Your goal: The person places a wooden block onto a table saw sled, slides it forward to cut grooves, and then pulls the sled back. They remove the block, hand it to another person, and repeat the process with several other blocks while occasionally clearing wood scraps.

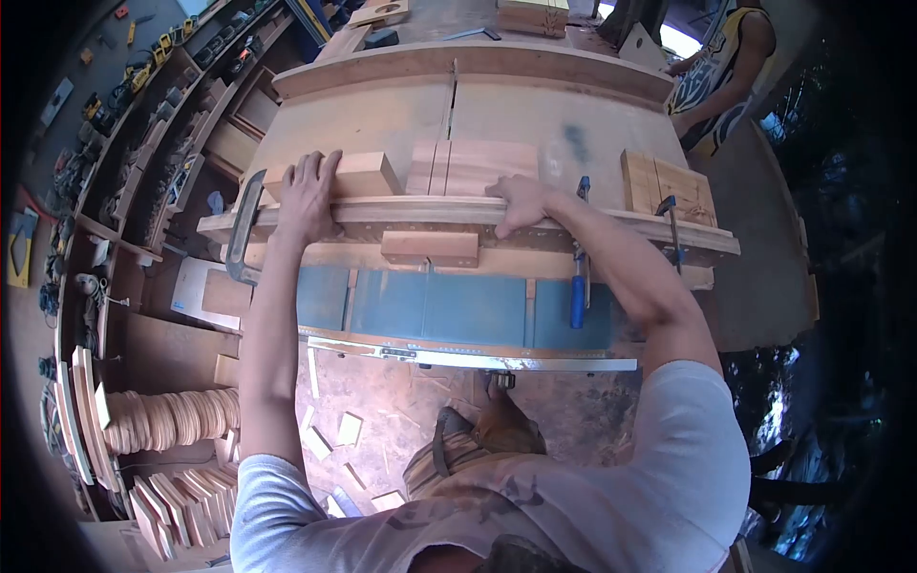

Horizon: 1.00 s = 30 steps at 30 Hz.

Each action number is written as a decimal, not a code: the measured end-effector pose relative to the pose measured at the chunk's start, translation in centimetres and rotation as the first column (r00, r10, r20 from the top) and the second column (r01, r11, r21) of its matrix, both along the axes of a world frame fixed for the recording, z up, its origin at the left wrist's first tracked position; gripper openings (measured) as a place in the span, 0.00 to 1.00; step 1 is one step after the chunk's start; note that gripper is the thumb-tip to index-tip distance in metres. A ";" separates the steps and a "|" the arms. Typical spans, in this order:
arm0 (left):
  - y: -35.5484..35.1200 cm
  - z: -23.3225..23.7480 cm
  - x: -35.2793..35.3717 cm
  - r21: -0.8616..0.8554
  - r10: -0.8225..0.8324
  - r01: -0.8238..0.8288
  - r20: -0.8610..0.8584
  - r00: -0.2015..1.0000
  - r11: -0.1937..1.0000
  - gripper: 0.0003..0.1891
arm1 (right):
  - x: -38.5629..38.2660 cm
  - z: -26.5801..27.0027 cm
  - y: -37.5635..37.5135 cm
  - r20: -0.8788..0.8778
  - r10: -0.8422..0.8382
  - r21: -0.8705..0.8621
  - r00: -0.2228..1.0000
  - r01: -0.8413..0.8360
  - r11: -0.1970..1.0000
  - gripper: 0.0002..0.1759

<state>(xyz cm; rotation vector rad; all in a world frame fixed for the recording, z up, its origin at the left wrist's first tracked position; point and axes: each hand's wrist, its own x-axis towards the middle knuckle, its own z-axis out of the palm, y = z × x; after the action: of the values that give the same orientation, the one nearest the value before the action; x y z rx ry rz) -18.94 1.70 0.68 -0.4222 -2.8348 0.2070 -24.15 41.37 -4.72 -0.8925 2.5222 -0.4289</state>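
My left hand point(308, 199) reaches over the wooden fence point(420, 210) of a crosscut sled. Its fingers lie over a thick wooden block point(363, 175), its thumb on the fence's near side. My right hand point(523, 202) wraps over the same fence, fingertips by a flat board point(468, 167) with dark lines across it, thumb hanging down the near face. A small wooden block point(430, 248) is fixed to the front of the fence, between my hands. The saw slot point(453, 105) runs through the sled base beyond the board. No blade can be made out.
A black clamp point(245, 229) grips the fence's left end; a blue-handled clamp point(579, 277) and another clamp point(671, 229) sit on the right. A wooden block point(669, 186) lies far right. The blue-grey saw table point(435, 306) is nearest me. Another person point(721, 76) stands back right.
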 end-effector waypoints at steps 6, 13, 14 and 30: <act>-1.1 0.7 14.7 0.039 0.009 -0.011 0.030 0.999 0.999 0.72 | 15.3 0.6 -1.6 0.015 -0.020 0.074 1.000 0.019 0.997 0.60; -2.7 0.3 22.2 0.158 -0.052 0.055 -0.022 0.998 0.986 0.71 | 20.0 3.5 -3.6 0.188 0.019 0.121 0.982 -0.042 0.992 0.51; -2.8 0.2 22.1 0.190 -0.063 0.067 -0.029 0.998 0.979 0.71 | 18.8 4.6 -4.4 0.286 0.015 0.150 0.958 -0.061 0.987 0.47; -3.7 0.5 21.6 0.245 -0.091 0.091 -0.010 0.996 0.965 0.70 | 18.8 0.3 -7.5 0.035 0.204 0.108 0.978 -0.207 0.972 0.59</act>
<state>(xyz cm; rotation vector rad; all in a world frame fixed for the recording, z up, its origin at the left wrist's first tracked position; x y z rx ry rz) 2.68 -2.03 1.17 -0.4950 -2.7856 -0.1609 -5.35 33.83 -4.45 -1.0847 2.3746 -0.2299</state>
